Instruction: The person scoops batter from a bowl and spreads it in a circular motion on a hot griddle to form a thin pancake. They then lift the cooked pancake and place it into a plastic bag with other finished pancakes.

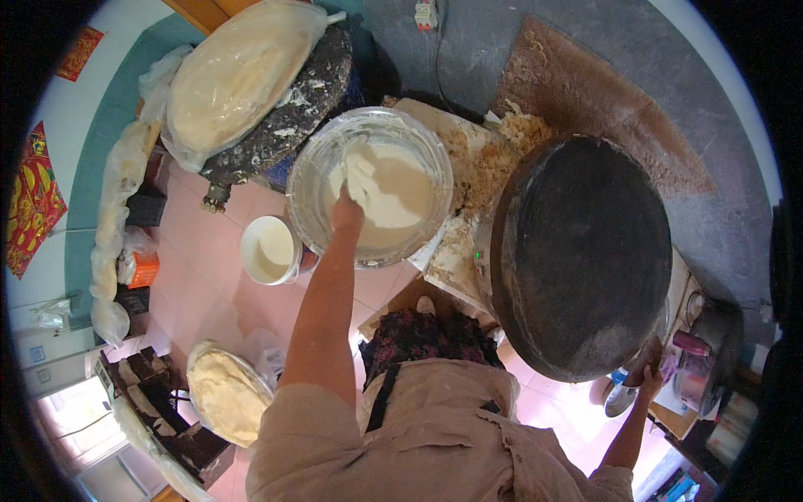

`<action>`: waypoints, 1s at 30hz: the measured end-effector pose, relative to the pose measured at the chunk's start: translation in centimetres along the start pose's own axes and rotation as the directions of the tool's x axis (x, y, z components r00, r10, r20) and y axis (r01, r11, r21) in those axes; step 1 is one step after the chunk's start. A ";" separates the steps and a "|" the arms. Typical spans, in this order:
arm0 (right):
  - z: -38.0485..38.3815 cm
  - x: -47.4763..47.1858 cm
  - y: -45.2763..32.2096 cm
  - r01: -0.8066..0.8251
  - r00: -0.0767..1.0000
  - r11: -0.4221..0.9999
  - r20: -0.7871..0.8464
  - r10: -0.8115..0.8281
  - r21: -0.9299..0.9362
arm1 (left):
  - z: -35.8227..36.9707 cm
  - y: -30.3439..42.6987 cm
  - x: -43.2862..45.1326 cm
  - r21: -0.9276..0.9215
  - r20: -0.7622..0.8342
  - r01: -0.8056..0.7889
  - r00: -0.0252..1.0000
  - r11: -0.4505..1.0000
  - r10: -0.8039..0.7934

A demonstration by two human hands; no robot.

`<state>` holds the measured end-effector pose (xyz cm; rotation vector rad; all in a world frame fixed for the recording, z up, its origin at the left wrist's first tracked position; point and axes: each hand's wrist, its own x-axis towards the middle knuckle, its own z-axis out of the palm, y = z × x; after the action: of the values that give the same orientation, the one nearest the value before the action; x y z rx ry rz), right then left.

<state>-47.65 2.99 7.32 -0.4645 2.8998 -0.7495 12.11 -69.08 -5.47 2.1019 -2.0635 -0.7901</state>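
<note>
My left hand (347, 210) reaches into a large basin (301, 207) of pale, wet batter (401, 213). White batter covers its fingers, so their grip is hidden. To the right stands a large, round black griddle (583, 257) with a bare top and a small green light on its side. At the griddle's near right edge, my right hand (651, 381) holds a dark brown, flat object (651, 357), partly hidden behind the rim; its exact kind is unclear.
A white bucket (271, 250) with pale contents stands left of the basin. Plastic-wrapped dough (244, 81) rests on a batter-spattered black round surface (313, 88). Another plastic-covered pale mass (226, 395) sits lower left. Crusted residue covers the stand (470, 169) beside the griddle.
</note>
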 end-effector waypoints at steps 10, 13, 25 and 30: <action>-0.1 -1.2 -1.5 -0.019 0.997 0.964 0.067 0.038 -0.266 | -0.5 2.1 -8.0 0.325 0.231 -0.502 0.864 0.801 0.447; 0.1 -1.4 -2.4 0.030 0.999 0.961 0.021 -0.025 -0.277 | -6.2 -0.6 -8.5 0.326 0.486 -0.669 0.725 0.668 0.489; 0.9 -3.8 -5.6 0.015 0.999 0.991 0.045 -0.009 -0.131 | -4.5 -8.0 -4.4 0.101 0.274 -0.411 0.887 0.906 0.372; 0.0 -4.9 -6.7 -0.015 0.996 0.999 0.090 0.019 -0.041 | -6.1 -7.0 -8.9 -0.077 0.345 -0.316 0.881 0.946 0.322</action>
<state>-41.27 -1.02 10.71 -0.4643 2.8351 -0.6516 21.41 -61.75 -0.47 1.6300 -2.4777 -1.1944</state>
